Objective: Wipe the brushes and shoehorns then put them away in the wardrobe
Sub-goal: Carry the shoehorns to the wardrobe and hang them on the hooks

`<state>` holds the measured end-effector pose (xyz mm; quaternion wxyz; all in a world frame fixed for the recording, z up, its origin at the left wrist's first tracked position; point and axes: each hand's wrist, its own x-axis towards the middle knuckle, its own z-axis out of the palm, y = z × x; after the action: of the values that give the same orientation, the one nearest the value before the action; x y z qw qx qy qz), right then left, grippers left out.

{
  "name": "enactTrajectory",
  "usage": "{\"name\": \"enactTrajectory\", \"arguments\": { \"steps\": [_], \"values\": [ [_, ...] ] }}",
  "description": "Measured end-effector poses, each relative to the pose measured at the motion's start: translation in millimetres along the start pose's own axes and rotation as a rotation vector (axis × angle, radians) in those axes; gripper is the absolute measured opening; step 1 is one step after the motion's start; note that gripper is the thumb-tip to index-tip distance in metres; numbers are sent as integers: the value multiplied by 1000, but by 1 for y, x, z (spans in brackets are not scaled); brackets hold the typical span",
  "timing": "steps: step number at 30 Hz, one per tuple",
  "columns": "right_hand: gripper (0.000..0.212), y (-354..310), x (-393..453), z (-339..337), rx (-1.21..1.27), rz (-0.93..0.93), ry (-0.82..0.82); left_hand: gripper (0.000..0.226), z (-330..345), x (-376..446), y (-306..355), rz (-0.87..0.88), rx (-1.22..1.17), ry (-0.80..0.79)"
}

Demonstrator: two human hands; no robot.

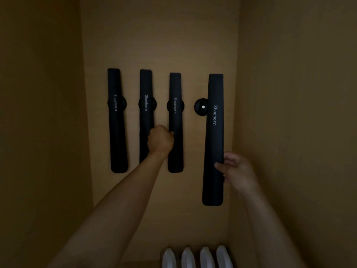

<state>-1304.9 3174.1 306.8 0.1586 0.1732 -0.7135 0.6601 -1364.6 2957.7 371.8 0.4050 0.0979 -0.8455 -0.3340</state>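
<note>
Three black shoehorns hang upright on round mounts on the wardrobe's back panel: the left shoehorn (116,120), the second shoehorn (145,89) and the third shoehorn (175,120). My left hand (160,139) is curled against the third one's left edge, covering part of the second. My right hand (236,170) pinches a fourth shoehorn (214,140) by its right edge, held upright just right of a bare round black mount (201,106) with a white dot. Each shoehorn carries the word "Shoehorn".
The wardrobe's left wall (38,113) and right wall (299,113) close in the narrow, dim space. Several white rounded objects (197,257) stand in a row at the bottom edge, below my arms.
</note>
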Motion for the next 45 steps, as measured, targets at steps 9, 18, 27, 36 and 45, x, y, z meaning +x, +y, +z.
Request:
{"name": "enactTrajectory", "arguments": {
  "steps": [9,18,27,36,45],
  "values": [
    [23,-1,0,-3,-1,4,-1,30,-3,3,1,-11,-2,-1],
    [24,3,-1,-2,1,11,-2,33,-5,1,-4,10,-15,-40],
    [28,3,0,-5,-11,8,15,23,-6,-2,-6,57,16,-48],
    [31,1,4,-1,-26,18,19,8,-27,-25,4,186,170,67],
    [26,-4,19,4,-25,38,35,20,-10,-104,19,331,-304,-341]
  ]
}}
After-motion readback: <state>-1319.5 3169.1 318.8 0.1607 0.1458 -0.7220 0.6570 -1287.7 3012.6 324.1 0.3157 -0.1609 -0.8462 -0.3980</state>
